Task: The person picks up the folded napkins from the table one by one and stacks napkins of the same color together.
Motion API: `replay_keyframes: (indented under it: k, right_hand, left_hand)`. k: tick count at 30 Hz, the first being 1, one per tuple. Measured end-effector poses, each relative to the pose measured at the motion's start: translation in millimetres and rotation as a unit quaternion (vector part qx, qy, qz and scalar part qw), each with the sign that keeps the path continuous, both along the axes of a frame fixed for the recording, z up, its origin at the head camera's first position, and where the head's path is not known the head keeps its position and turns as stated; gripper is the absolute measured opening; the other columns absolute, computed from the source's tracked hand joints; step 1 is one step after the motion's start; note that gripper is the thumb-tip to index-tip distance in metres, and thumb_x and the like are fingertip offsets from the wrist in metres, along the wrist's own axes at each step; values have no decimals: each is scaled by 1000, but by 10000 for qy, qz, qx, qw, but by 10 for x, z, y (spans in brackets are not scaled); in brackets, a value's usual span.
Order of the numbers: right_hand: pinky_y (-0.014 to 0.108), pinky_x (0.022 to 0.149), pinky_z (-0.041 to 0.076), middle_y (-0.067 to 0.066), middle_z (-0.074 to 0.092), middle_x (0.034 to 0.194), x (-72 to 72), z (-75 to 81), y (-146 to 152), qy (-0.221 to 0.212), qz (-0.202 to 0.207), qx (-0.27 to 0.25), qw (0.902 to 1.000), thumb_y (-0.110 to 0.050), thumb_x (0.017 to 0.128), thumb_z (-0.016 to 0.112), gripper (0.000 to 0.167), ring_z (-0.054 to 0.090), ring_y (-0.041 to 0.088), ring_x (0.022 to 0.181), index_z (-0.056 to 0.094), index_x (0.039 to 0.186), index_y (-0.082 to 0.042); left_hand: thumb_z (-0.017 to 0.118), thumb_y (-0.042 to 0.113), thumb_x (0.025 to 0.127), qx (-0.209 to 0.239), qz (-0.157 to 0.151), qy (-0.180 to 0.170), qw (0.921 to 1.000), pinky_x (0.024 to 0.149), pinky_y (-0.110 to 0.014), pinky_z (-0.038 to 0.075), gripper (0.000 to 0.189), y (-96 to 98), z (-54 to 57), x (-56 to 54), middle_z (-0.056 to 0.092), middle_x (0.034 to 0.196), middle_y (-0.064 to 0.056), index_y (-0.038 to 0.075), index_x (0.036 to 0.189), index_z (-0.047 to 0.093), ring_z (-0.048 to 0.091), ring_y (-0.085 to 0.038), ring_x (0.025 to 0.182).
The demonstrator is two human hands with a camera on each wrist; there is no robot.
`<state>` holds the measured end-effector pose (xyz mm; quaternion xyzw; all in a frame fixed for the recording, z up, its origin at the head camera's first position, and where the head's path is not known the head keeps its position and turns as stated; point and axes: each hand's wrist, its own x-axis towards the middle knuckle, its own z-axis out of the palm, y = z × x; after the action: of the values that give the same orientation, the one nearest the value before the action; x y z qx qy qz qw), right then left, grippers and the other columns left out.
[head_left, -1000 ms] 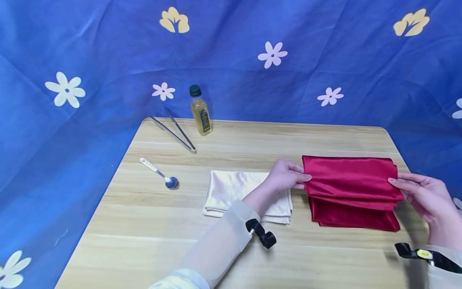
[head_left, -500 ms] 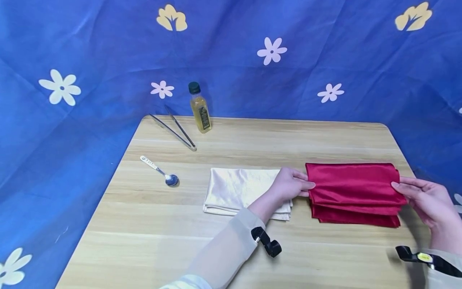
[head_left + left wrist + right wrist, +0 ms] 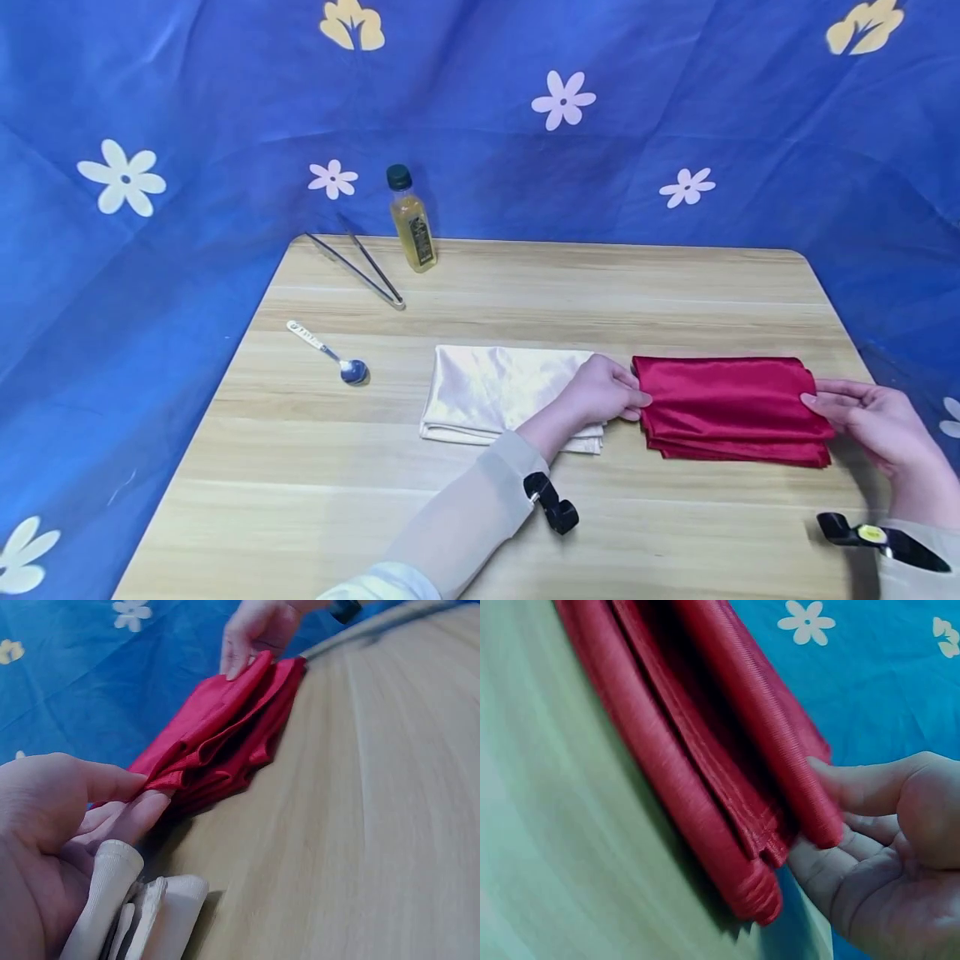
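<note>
A shiny red cloth, folded in several layers, lies at the table's right side. My left hand pinches its left edge between thumb and fingers, as the left wrist view also shows. At the opposite edge my right hand pinches the upper layers, thumb on top and fingers beneath. In the right wrist view the layers of the red cloth stand slightly apart. A folded white satin cloth lies under my left wrist, partly hidden by it.
Metal tongs lie spread at the back left, beside an upright bottle of yellow liquid with a green cap. Nearer, a spoon with a white handle rests on the wooden table. A blue flowered curtain hangs behind.
Both hands have brought the upper part of the red cloth down and towards me, so it covers more of the lower layers. The head view has shifted slightly.
</note>
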<state>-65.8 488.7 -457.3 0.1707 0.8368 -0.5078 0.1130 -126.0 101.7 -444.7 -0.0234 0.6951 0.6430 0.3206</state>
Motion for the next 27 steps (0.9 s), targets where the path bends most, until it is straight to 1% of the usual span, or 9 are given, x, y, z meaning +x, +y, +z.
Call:
replay_keyframes:
  k: [3, 4, 9, 12, 16, 20, 23, 25, 27]
  right_hand:
    - [18, 67, 59, -30, 64, 94, -4, -27, 15, -151, 164, 416, 9989, -33, 104, 71, 71, 65, -6, 81, 45, 143, 20]
    - [18, 67, 58, -31, 63, 94, -5, -30, 18, -195, 188, 486, 9985, -35, 104, 70, 76, 64, -7, 81, 40, 145, 22]
    - [17, 69, 59, -31, 63, 94, -39, -17, 5, -219, 132, 404, 9989, -34, 104, 70, 77, 65, -6, 81, 38, 147, 22]
    - [17, 69, 60, -30, 63, 95, -58, -9, -4, -130, 171, 365, 9991, -31, 105, 71, 75, 66, -5, 82, 39, 147, 23]
    - [15, 68, 58, -33, 59, 97, -45, -17, 15, -16, 270, 493, 9984, -27, 105, 70, 72, 63, -9, 83, 39, 145, 23]
    - [15, 70, 59, -36, 58, 99, -20, -41, 50, -9, 429, 360, 9984, -25, 106, 69, 73, 63, -11, 86, 35, 147, 25]
    - [16, 70, 59, -32, 62, 98, -12, -43, 65, -67, 437, 283, 9986, -25, 106, 68, 74, 63, -10, 86, 33, 146, 26]
    - [16, 69, 59, -30, 63, 96, -8, -36, 71, -87, 410, 322, 9986, -25, 106, 68, 73, 64, -10, 85, 34, 146, 26]
    - [16, 69, 59, -29, 63, 96, 4, -29, 80, -83, 428, 351, 9984, -23, 106, 69, 71, 64, -8, 85, 36, 144, 26]
  left_hand:
    - [83, -3, 90, -155, -220, 65, 9996, 64, -32, 65, 11, 2, -3, -12, 74, 74, -8, -1, 89, 72, 77, -27, 66]
    - [83, -3, 90, -181, -284, 74, 9994, 64, -32, 65, 11, 3, -2, -17, 74, 74, -8, -1, 89, 72, 77, -27, 67]
    - [84, 3, 91, -269, -423, 60, 9987, 64, -30, 65, 11, -11, 7, -40, 74, 76, -7, -2, 92, 74, 77, -25, 68]
    - [83, 8, 94, -138, -326, -52, 9994, 64, -30, 65, 13, -21, 4, -44, 75, 75, -11, -2, 90, 75, 77, -25, 68]
    - [80, 11, 97, 14, -164, -137, 9998, 64, -32, 65, 17, -14, 8, -31, 75, 73, -16, -1, 86, 76, 77, -26, 68]
    - [80, 9, 96, -383, -180, 161, 9990, 61, -29, 64, 14, 7, 19, -7, 74, 68, -11, 3, 84, 77, 77, -25, 67]
    - [80, 8, 96, -676, -268, 371, 9967, 59, -28, 62, 13, 22, 20, 6, 74, 66, -8, 5, 83, 78, 77, -23, 65]
    - [80, 6, 96, -693, -291, 393, 9964, 58, -28, 62, 13, 25, 20, 9, 74, 65, -8, 5, 83, 78, 77, -24, 65]
    - [79, 4, 96, -540, -274, 288, 9977, 59, -29, 63, 13, 26, 12, 7, 74, 66, -10, 3, 83, 77, 77, -25, 65]
